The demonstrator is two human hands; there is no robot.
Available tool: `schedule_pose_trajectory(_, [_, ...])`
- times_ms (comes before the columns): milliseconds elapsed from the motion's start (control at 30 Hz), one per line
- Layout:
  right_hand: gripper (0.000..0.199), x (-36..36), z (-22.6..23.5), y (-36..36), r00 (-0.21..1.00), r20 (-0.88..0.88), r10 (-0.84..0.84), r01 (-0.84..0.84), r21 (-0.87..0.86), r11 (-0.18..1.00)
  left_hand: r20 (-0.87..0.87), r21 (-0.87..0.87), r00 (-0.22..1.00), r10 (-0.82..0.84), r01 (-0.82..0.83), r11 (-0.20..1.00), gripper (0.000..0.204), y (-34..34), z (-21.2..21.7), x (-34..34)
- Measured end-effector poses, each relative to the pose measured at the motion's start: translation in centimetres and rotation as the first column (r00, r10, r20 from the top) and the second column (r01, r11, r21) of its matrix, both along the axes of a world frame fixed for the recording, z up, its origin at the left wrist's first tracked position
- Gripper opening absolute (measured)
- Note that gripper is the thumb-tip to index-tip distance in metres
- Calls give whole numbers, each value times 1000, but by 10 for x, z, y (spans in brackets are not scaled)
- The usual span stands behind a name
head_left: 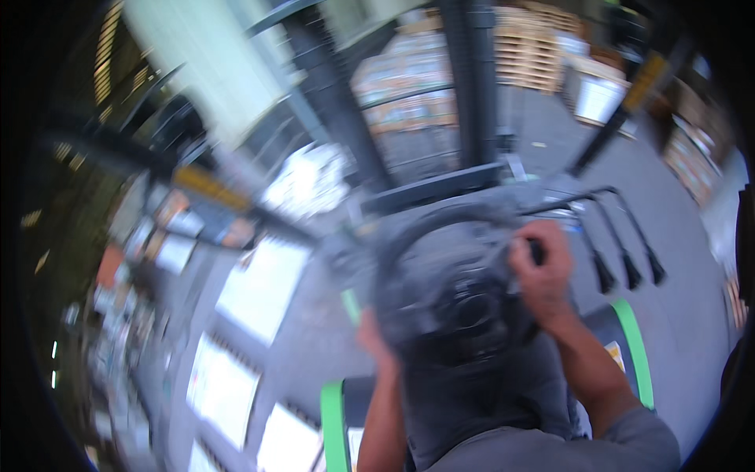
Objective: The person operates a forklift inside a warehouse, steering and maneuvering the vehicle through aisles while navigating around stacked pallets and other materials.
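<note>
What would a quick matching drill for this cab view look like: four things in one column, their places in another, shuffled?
Things:
1. right hand
2. left hand
3. three black levers
4. wooden pallets

Places:
A. stacked far ahead, top of the view
B. gripping the knob on the steering wheel's right rim
C. right of the wheel
D. at the wheel's lower left rim

Pairs: 1-B, 2-D, 3-C, 4-A

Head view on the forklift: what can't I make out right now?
- Left hand: fingers hidden behind the steering wheel rim; grip unclear.
- Right hand: closed on the wheel's knob, itself mostly covered.
- Dashboard below the wheel: motion-blurred.
- Stacked goods at left: blurred, contents unreadable.
- Three levers: positions too smeared to judge.
</note>
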State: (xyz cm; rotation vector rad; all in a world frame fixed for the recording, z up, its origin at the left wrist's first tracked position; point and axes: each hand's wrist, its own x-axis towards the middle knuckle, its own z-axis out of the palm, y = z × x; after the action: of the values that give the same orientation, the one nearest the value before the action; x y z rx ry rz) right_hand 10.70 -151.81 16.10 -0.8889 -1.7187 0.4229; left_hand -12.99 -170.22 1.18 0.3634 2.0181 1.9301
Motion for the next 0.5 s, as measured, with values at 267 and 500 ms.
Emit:
schedule_pose_trajectory(267, [14,-5,27,18,990,12,138,-137,-12,990,-140,-178,989,44,-69,982,41,19,39,3])
schedule_pose_trajectory(500, [12,3,44,32,987,-16,161,-160,20,987,-204,-229,978,34,-82,970,43,31,45,9])
